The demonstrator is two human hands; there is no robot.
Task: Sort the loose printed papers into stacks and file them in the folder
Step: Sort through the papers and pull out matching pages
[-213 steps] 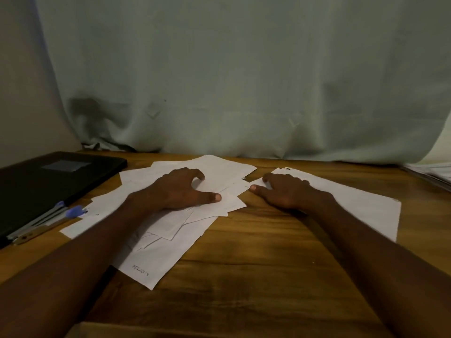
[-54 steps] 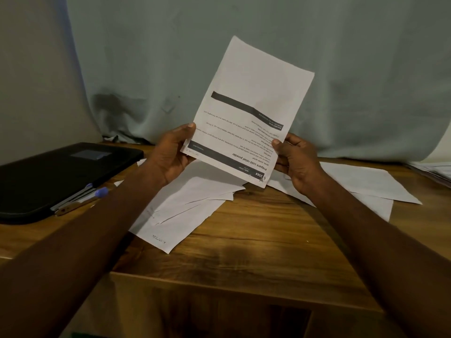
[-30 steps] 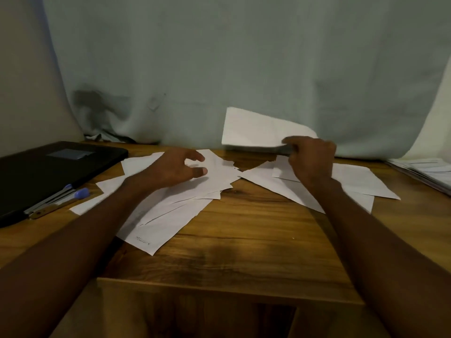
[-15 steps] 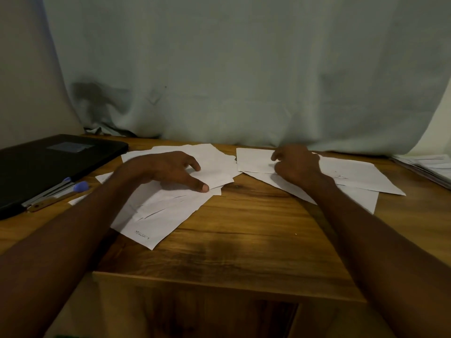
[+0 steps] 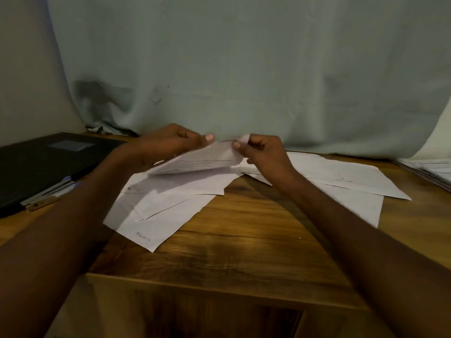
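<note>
A single white printed sheet of paper (image 5: 195, 161) is lifted off the bench, tilted with its far edge raised and its lines of print facing the camera. The left hand (image 5: 168, 142) grips its left side, the thumb lying along the upper edge and the fingers (image 5: 181, 134) curled against it; the right hand (image 5: 262, 150) pinches the sheet's upper right corner between thumb and curled fingers (image 5: 253, 140). Directly beneath the raised sheet lies a loose fan of white papers (image 5: 158, 206), overlapping at different angles, the nearest one bearing a small handwritten mark near its front corner. To the right, partly under the right forearm, a second group of white sheets (image 5: 346, 176) lies flatter, just beside the first pile. All of it rests on a brown wood-grain bench (image 5: 244, 242). At the left, a flat black folder (image 5: 36, 162) with a pale rectangular label lies closed on the bench, and pens (image 5: 52, 191), one with a blue tip, lie along its near edge. At the far right edge, another stack of papers (image 5: 432, 169) is partly cut off. A pale grey-green cloth curtain (image 5: 244, 69) hangs behind the bench.
</note>
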